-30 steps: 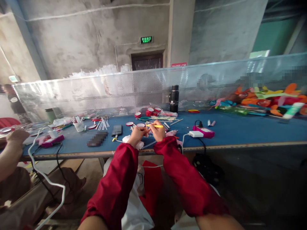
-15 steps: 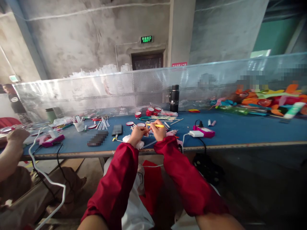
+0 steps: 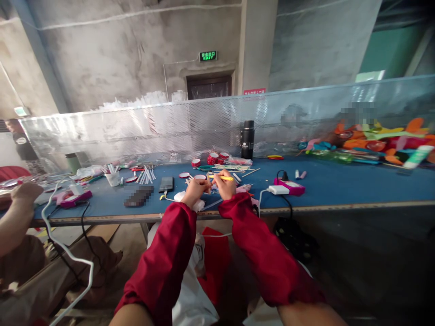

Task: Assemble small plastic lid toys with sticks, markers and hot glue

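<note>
My right hand (image 3: pixel 224 184) is closed round a thin yellow stick (image 3: pixel 222 178) that lies level, pointing right. My left hand (image 3: pixel 194 188) is pinched close beside it, fingertips meeting the stick's left end; what it grips is too small to name. Both hands hover just above the blue table (image 3: pixel 340 183) near its front edge. Both arms wear dark red sleeves. White sticks (image 3: pixel 146 174) and small red-and-white round caps (image 3: pixel 212 158) lie around and behind the hands.
A black flask (image 3: pixel 246 139) stands by the perforated metal screen (image 3: pixel 170 127). A pink device with a white plug (image 3: pixel 288 187) lies right; two dark phones (image 3: pixel 137 197) lie left. Colourful toys (image 3: pixel 374 140) pile at far right. Another person's hand (image 3: pixel 23 192) rests at left.
</note>
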A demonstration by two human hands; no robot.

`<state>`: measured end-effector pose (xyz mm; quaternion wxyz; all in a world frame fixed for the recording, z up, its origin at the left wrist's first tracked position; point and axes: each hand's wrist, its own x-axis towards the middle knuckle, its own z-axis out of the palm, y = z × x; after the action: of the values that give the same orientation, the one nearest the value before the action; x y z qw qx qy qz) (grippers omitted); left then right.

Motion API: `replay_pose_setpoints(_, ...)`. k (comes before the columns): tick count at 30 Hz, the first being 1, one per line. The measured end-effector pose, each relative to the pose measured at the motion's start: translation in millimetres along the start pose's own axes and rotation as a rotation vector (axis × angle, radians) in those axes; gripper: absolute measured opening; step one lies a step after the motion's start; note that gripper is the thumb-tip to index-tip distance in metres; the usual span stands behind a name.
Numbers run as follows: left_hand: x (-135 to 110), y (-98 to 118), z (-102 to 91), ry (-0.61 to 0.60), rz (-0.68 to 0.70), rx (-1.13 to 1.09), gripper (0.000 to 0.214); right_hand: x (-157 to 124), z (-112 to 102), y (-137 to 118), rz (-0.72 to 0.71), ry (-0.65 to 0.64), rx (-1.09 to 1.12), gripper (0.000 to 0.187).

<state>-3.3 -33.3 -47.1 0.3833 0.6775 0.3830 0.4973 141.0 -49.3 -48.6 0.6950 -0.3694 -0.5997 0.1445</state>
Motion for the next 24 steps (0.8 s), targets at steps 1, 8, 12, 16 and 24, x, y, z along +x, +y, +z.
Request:
replay_pose_setpoints(1, -0.2, 0.4, 0.0, -0.002, -0.001, 0.000, 0.043, 0.0, 0.1, 0.1, 0.000, 0.005, -0.004, 0.024)
replay_pose_setpoints(8, -1.1, 2.4, 0.4, -0.014, 0.004, 0.004, 0.046, 0.5, 0.6, 0.1, -0.006, 0.004, 0.015, 0.023)
replay_pose_setpoints(12, 0.0, 0.5, 0.4, -0.011, 0.004, 0.003, 0.044, 0.6, 0.1, 0.3, 0.002, -0.002, 0.005, 0.023)
replay_pose_setpoints(16, 1.5, -3.0, -0.2, -0.014, 0.011, 0.006, 0.042, 0.7, -0.1, 0.8, -0.004, -0.017, 0.020, 0.023)
replay_pose_setpoints(24, 2.8, -5.4, -0.6, -0.005, -0.001, -0.002, 0.039, 0.9, 0.5, 1.2, -0.005, -0.013, 0.007, 0.024)
